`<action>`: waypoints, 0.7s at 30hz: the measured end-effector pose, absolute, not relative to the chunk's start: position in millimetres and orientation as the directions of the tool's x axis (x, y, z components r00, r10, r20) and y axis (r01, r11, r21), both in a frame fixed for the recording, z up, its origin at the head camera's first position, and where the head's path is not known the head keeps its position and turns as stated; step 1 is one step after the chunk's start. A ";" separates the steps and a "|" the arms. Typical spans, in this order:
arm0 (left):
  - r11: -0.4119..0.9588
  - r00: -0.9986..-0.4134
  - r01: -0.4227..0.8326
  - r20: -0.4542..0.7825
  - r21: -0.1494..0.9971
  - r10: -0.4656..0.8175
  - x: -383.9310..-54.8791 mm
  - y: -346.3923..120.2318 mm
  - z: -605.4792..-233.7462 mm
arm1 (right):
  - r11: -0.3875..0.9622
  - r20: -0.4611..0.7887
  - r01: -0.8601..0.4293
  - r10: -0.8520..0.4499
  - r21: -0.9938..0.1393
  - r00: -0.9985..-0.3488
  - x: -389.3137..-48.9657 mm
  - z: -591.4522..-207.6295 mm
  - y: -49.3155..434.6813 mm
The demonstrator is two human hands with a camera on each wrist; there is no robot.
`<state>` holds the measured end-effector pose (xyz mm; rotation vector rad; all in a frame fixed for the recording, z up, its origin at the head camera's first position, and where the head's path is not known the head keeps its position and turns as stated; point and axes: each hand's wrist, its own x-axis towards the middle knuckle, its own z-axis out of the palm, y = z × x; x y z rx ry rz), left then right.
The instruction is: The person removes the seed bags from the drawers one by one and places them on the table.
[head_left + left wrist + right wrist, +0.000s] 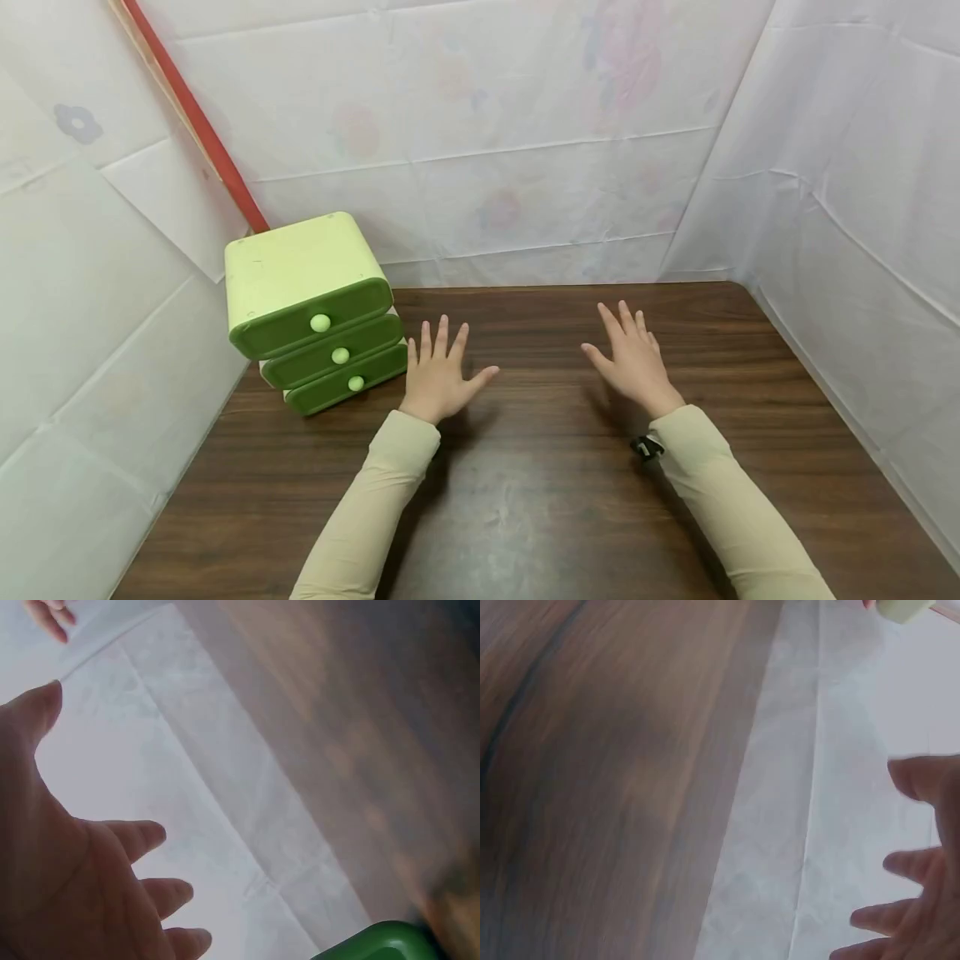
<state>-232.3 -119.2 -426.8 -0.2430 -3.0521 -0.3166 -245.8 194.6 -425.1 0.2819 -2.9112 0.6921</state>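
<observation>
On the far left of the table (525, 483), I saw a green drawer box (311, 279) with three round knobs (341, 356). The left hand (438, 380) was just beside it, and the right hand (634, 362) was off to the right. Both had spread fingers and held nothing. I thought a quick swing of the left hand could bump the box crooked. A hard tug on a knob might drag the whole box along. I could read no brand or words.

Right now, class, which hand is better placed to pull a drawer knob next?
Probably the left hand: it is empty and beside the green drawers, while the right hand, also empty, is farther from them.
</observation>
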 end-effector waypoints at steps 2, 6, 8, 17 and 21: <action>0.961 -0.983 0.176 0.093 0.215 0.159 -232.3 -121.7 -421.3 | 0.837 0.200 -0.224 -0.141 -0.500 -0.970 -247.9 -421.5 192.5; 0.937 -0.972 0.204 0.174 0.284 0.159 -231.2 -127.6 -409.0 | 0.748 0.214 -0.240 -0.134 -0.619 -0.968 -253.4 -412.5 188.1; 0.920 -0.962 0.213 0.233 0.329 0.140 -229.3 -130.8 -403.3 | 0.704 0.187 -0.227 -0.135 -0.673 -0.973 -256.3 -407.9 185.7; 0.831 -0.728 0.387 0.685 0.399 0.010 -220.6 -144.6 -381.6 | 0.456 0.177 -0.216 -0.128 -0.863 -0.976 -267.8 -386.5 158.7; 0.797 -0.573 0.455 0.816 0.398 -0.080 -214.8 -157.4 -370.2 | 0.392 0.211 -0.254 -0.149 -0.884 -0.966 -274.1 -376.7 135.9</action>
